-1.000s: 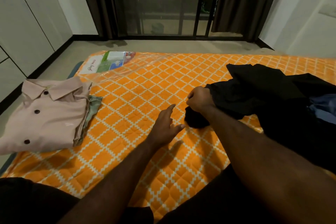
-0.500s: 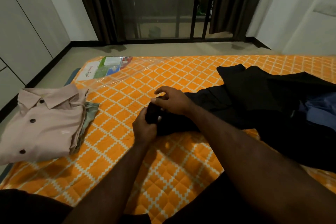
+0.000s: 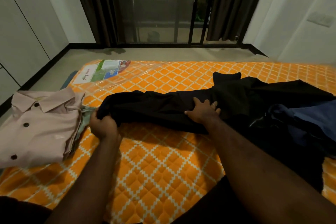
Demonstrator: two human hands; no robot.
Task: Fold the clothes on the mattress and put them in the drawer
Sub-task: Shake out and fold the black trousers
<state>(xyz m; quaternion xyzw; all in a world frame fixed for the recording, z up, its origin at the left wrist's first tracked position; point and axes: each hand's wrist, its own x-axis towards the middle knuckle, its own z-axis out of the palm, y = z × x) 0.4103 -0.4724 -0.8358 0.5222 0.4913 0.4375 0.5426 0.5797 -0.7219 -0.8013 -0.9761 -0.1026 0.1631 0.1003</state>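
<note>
At mid-frame the black garment lies stretched across the orange mattress, its left end bunched inside the curled fingers of the left grip. The right grip clutches a fold near its middle, fingers bent into the cloth. A folded pink shirt sits at the left edge.

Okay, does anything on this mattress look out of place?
Loose clear plastic wrap with a printed label lies crumpled on the far-left corner of the orange mattress, like leftover packaging. The folded pink shirt also seems to overhang the left edge. The black garment, held by the left hand and right hand, is just unfolded.
</note>
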